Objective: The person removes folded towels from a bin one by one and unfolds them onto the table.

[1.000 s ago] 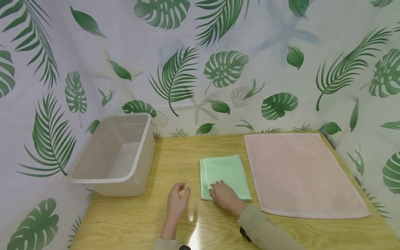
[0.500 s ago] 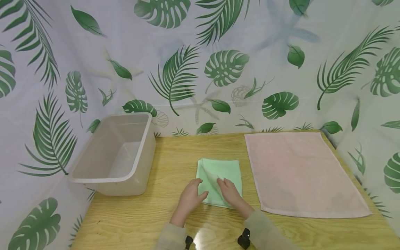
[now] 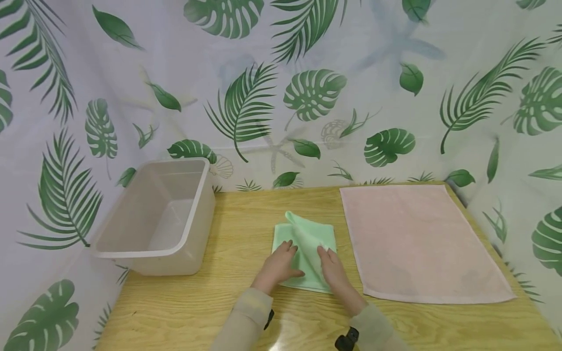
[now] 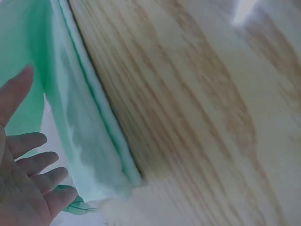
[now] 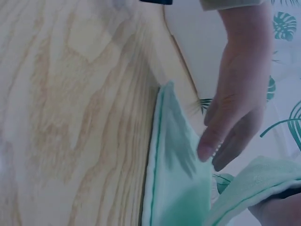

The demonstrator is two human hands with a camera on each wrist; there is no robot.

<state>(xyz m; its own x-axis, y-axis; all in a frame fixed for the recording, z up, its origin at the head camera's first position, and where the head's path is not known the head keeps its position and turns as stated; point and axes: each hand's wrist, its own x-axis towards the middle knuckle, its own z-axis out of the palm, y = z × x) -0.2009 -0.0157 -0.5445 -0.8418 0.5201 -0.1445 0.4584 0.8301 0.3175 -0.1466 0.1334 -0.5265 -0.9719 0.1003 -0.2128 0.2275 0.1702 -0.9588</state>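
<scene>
A mint-green towel [image 3: 287, 278], folded into layers, lies on the wooden table. My right hand [image 3: 332, 268] pinches the edge of its upper layer and holds that layer raised, so it stands up in a slanting fold [image 3: 307, 234]. In the right wrist view only part of the right hand [image 5: 284, 209] shows, behind the raised green cloth. My left hand [image 3: 281, 265] is over the towel's left part, fingers spread and holding nothing. The left wrist view shows the left hand's [image 4: 26, 176] loosely bent fingers apart, with the thumb pointing up beside the green cloth.
A pink towel [image 3: 421, 243] lies spread flat on the right of the table [image 3: 175, 312]. At the left stands a deep beige plastic tub [image 3: 204, 209], its inside bare. A leaf-print curtain [image 3: 263, 122] hangs behind and at both sides.
The left hand has come right, from the bare table onto the green towel. The right hand has lifted the towel's upper layer and drawn it rightward, and the fold now stands higher.
</scene>
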